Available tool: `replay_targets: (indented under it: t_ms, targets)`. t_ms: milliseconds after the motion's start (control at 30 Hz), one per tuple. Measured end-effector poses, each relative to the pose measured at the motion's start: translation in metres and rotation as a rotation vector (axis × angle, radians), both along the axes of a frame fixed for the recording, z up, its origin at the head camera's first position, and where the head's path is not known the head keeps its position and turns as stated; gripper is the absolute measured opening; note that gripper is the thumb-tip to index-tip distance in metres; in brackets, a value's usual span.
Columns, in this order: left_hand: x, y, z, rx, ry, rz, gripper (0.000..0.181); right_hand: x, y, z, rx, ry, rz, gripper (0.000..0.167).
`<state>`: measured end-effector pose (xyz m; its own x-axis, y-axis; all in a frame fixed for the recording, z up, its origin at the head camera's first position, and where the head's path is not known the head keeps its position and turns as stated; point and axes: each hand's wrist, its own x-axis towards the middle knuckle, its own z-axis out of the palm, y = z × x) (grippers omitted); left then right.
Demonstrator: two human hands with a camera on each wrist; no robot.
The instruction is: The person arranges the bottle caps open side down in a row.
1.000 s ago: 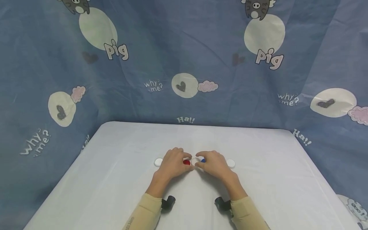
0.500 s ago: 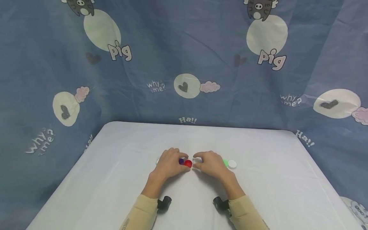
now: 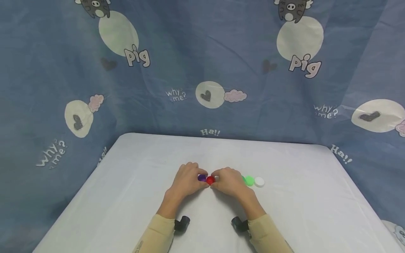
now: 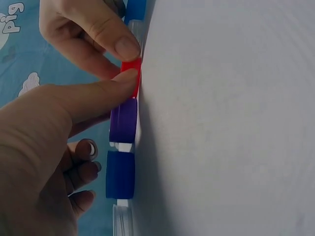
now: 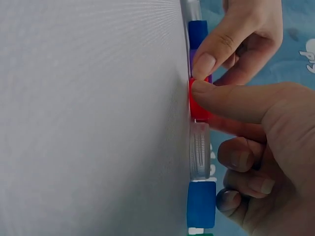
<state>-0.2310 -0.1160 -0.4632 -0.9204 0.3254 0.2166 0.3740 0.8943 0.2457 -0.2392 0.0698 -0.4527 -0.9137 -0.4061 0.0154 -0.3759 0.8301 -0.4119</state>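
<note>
A row of bottle caps runs across the white table. At its middle is a red cap (image 3: 210, 180), with the fingertips of both hands at it. My left hand (image 3: 186, 179) pinches it, the thumb on the near side and the index finger behind. My right hand (image 3: 229, 181) pinches the same cap from the other side, thumb tips close together. Left of the red one stand a purple cap (image 4: 123, 122), a blue cap (image 4: 120, 174) and a clear cap (image 4: 123, 221). On its right come a clear ribbed cap (image 5: 200, 150) and another blue cap (image 5: 201, 204).
Beyond my right hand the row continues with a teal cap (image 3: 243, 178), a light green cap (image 3: 249, 181) and a white cap (image 3: 259, 181). The white table (image 3: 300, 211) ends at a blue printed curtain (image 3: 177, 119).
My right hand has moved left, from the clear cap and blue cap onto the red cap. My left hand has shifted slightly left, revealing the purple cap. The head view has turned a little left.
</note>
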Motion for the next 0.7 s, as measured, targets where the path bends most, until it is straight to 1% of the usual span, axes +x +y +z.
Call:
replay_targets:
  t_ms: [167, 333, 533, 700]
  targets:
    - [-0.0004, 0.0049, -0.0006, 0.007, 0.0, -0.011, 0.031, -0.0001, 0.0021, -0.0013, -0.007, 0.002, -0.001, 0.03]
    - [0.0002, 0.0058, -0.0002, 0.012, 0.0, -0.006, 0.031, -0.0014, 0.0026, -0.002, -0.013, -0.003, 0.008, 0.03]
    - [-0.001, 0.0058, -0.0008, 0.0, 0.004, -0.004, 0.034, -0.0007, 0.0035, -0.0031, -0.019, 0.035, 0.009, 0.03]
    - [-0.0021, 0.0051, 0.0007, 0.009, 0.043, 0.002, 0.034, -0.0014, 0.0027, 0.0, -0.051, 0.056, -0.002, 0.032]
